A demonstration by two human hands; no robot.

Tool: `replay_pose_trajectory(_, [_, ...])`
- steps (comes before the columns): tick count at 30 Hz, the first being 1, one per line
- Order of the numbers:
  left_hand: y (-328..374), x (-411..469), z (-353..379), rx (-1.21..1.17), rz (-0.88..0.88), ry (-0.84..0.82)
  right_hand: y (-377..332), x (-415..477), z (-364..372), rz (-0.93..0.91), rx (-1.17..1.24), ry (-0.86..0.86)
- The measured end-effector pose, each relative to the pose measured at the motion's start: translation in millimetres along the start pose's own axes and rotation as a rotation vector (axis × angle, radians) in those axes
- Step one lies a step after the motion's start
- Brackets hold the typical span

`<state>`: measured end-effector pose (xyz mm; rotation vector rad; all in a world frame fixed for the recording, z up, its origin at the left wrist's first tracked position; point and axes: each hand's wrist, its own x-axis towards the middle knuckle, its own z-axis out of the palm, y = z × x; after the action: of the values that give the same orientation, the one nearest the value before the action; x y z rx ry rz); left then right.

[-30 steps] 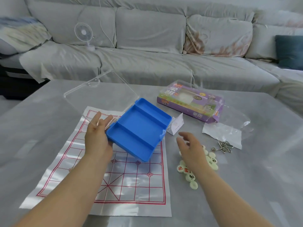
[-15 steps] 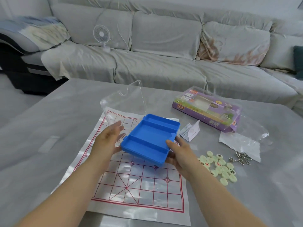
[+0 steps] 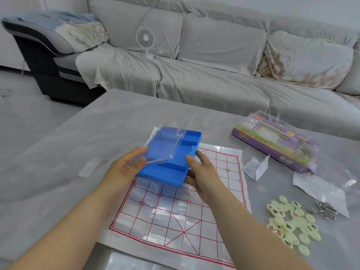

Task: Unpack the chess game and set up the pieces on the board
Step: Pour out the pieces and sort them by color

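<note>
Nearest us, the red-lined chess board sheet [image 3: 175,215] lies flat on the grey bench [image 3: 58,152]. Off its right edge is a loose heap of pale round chess pieces [image 3: 292,225], some showing red or black characters. Just beyond them is a tangle of metal rings [image 3: 323,209], on the corner of a clear plastic bag [image 3: 319,188].

Over the far half of the sheet, both hands have the blue tray [image 3: 175,164] lifted clear and tilted. The left hand [image 3: 124,168] grasps its left edge, fingers curled under and thumb on the clear lid [image 3: 161,147]. The right hand [image 3: 202,172] grasps the right edge, thumb on the rim, fingers underneath. The lid covers the tray's left part; it is blurred, and whether it is fully down I cannot tell.

Right of the sheet stands a folded leaflet [image 3: 255,168], then the purple box [image 3: 272,145] in its wrapper. Beyond the bench is the grey sofa [image 3: 214,75] with a small white fan [image 3: 145,38] on its seat.
</note>
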<state>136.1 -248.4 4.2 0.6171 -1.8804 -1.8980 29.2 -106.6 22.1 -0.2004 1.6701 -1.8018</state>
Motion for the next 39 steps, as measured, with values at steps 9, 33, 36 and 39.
replay_pose_trajectory(9, [-4, 23, -23, -0.307, -0.137, 0.189, -3, 9, 29, 0.041, -0.043, -0.099])
replay_pose_trajectory(33, [-21, 57, -111, 0.701, -0.158, 0.510, 17, 17, 11, -0.082, -0.488, 0.202])
replay_pose_trajectory(36, [-21, 60, -111, 0.924, -0.169, 0.508, 17, 11, -5, -0.111, -0.507, 0.262])
replay_pose_trajectory(39, [-13, 55, -91, 0.987, 0.007, 0.543, 15, 0, -27, -0.125, -0.497, 0.320])
